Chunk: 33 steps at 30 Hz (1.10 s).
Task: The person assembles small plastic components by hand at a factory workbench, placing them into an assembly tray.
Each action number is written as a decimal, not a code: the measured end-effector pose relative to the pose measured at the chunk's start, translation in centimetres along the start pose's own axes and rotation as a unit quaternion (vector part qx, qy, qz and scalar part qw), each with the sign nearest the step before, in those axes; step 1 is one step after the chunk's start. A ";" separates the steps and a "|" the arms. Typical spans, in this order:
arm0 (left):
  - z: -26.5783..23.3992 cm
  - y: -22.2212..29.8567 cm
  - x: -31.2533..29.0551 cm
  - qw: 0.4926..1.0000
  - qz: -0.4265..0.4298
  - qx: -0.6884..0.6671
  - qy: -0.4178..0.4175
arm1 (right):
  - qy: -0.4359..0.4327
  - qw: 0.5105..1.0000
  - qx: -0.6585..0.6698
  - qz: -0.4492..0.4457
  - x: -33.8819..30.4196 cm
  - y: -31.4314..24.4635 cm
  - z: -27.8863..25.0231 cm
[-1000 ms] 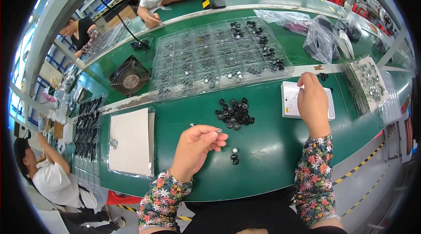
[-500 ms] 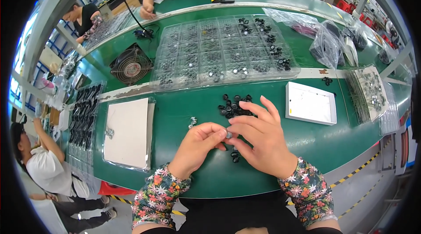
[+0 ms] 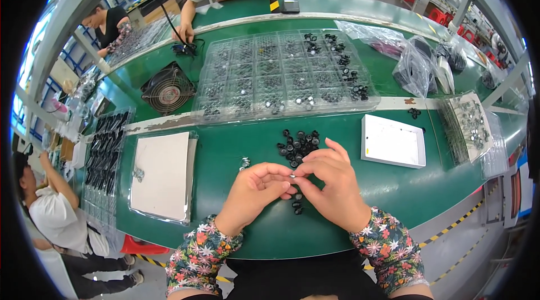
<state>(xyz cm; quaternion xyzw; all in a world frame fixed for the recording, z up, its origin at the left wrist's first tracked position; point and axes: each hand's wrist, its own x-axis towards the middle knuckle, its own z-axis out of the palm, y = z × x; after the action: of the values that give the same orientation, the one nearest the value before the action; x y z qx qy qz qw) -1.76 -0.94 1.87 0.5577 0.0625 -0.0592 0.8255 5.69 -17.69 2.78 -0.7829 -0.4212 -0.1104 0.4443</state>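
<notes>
Bright, soft sheen on tabletop [image 3: 394, 196]

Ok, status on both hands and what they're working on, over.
Left hand and right hand pinching one small silvery part; detail unclear. Pile of small round black parts just beyond, a few loose black parts nearer; neither blocking.

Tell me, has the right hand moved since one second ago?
Yes: the right hand went left, from the white box to the left hand, judged against the right edge of the compartment tray.

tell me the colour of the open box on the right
The open box is white, showing best in the head view.
</notes>
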 end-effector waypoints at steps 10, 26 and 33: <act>-0.7 -1.4 -0.3 0.986 0.130 0.060 0.084 | 0.052 0.998 0.038 0.016 -0.5 -0.2 1.6; -0.7 -0.7 0.3 0.978 0.183 0.103 0.015 | 0.018 0.990 0.131 0.038 -0.2 0.2 0.7; -1.1 -0.7 0.2 0.978 0.186 0.093 -0.014 | -0.015 0.990 0.128 0.055 -0.3 -0.2 0.1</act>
<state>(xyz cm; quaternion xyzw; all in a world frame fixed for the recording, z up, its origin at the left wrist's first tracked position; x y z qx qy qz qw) -1.72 -0.16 0.77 0.6327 -0.0599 0.0823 0.7677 5.34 -17.74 2.64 -0.7434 -0.3947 -0.0194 0.5397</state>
